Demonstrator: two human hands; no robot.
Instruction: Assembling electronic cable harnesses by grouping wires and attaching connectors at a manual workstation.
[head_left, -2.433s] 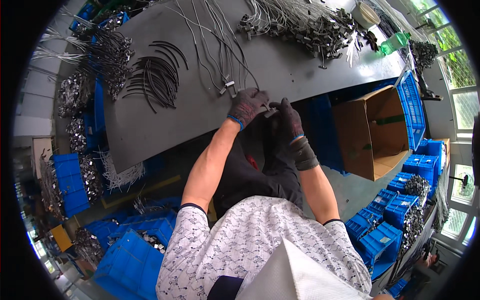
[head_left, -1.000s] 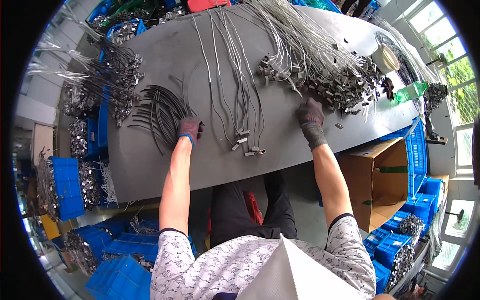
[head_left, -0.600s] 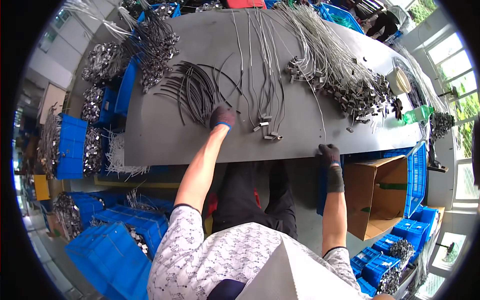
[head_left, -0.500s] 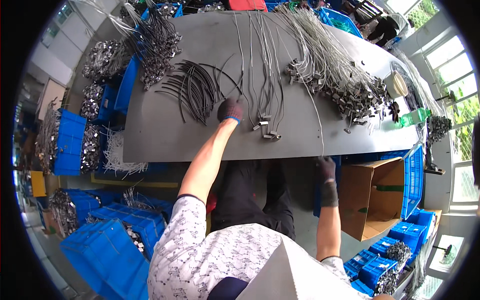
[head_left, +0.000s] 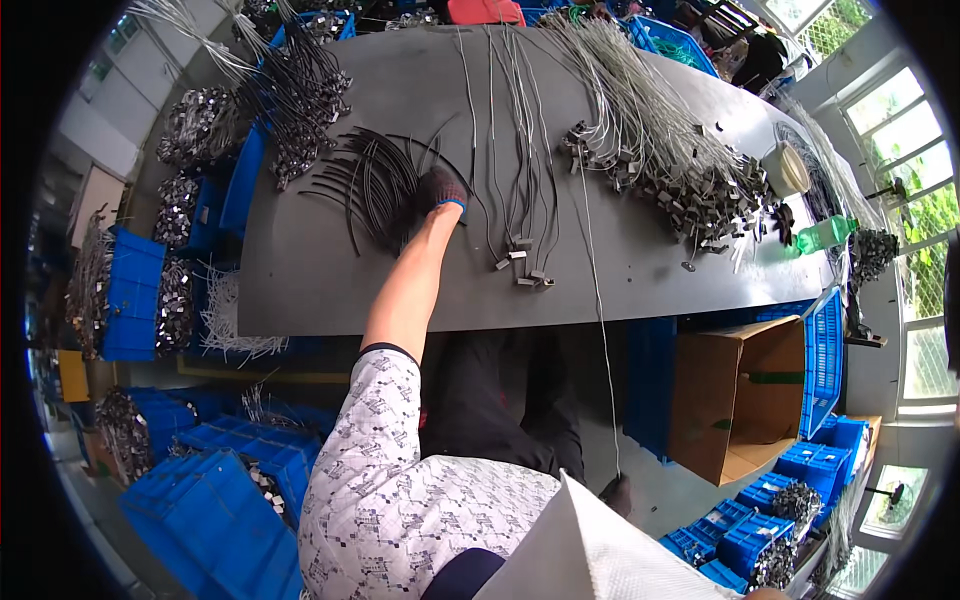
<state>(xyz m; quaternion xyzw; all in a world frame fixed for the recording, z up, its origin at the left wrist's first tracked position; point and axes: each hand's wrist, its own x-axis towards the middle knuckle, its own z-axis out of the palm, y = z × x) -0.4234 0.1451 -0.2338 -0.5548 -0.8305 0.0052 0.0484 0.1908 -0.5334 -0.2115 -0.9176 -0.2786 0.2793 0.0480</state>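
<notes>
My left hand [head_left: 441, 190], in a dark knitted glove with a blue cuff edge, is over the right edge of a fan of short black tubes [head_left: 375, 185] on the grey table. Its fingers point down and away, too dark to make out. My right hand [head_left: 618, 494], in a dark glove, is low beyond the table's front edge, partly covered by a white pointed fabric piece [head_left: 560, 545]. It is closed on the end of a thin pale cable [head_left: 602, 320], which runs taut back across the table. Between my hands lie several cables with small metal connectors [head_left: 517, 250].
A big heap of pale cables with metal connectors [head_left: 690, 190] covers the table's right side, near a green bottle [head_left: 826, 235]. A cardboard box [head_left: 710, 400] stands below right. Dark cable bundles [head_left: 300, 110] hang at the far left. Blue crates [head_left: 205, 515] stand lower left.
My right hand has drawn the pale cable down toward me, off the table's front edge. My left hand has shifted left and slightly away, onto the black tubes.
</notes>
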